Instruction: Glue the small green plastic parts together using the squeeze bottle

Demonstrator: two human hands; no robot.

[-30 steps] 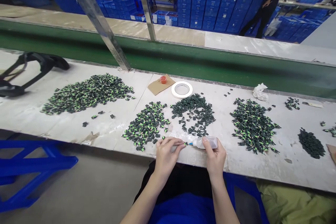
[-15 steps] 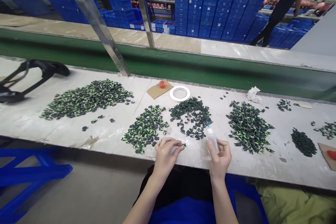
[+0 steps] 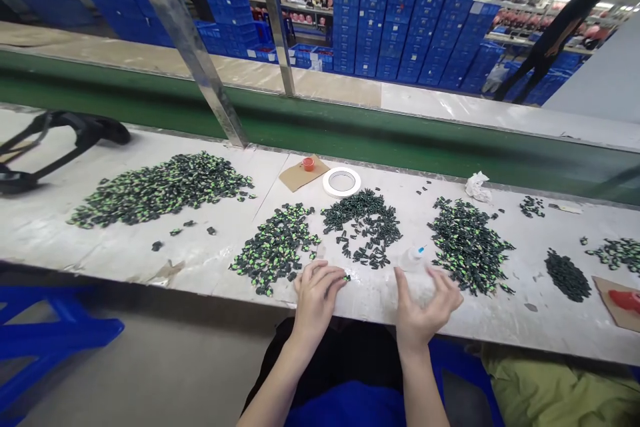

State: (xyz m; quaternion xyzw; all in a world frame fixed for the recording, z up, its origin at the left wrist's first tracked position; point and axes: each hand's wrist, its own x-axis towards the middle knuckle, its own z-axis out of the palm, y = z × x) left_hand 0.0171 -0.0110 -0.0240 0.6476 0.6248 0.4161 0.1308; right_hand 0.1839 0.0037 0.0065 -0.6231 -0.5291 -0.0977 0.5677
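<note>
My left hand (image 3: 319, 288) is by the table's front edge, thumb and fingers pinched on a small black-and-green plastic part (image 3: 347, 277). My right hand (image 3: 424, 310) has thumb and fingers spread, with nothing held. Just beyond its fingers a small translucent bottle (image 3: 414, 256) with a blue tip rests on the table, tilted to the right. Left of my left hand lies a pile of black-and-green parts (image 3: 275, 247). Small dark pieces (image 3: 367, 223) are heaped in a loose ring in front of me, between the hands and a white tape roll (image 3: 341, 182).
A red cup (image 3: 309, 164) stands on cardboard (image 3: 295, 178). More part piles lie left (image 3: 165, 190) and right (image 3: 467, 243), with a dark heap (image 3: 567, 275) farther right. A black frame (image 3: 65, 140) occupies the left end. Metal posts (image 3: 200, 60) rise behind; a person (image 3: 545, 53) stands beyond.
My right hand has let go of the bottle, which now rests on the table, and its fingers have spread. My left hand keeps its pinch on the small part.
</note>
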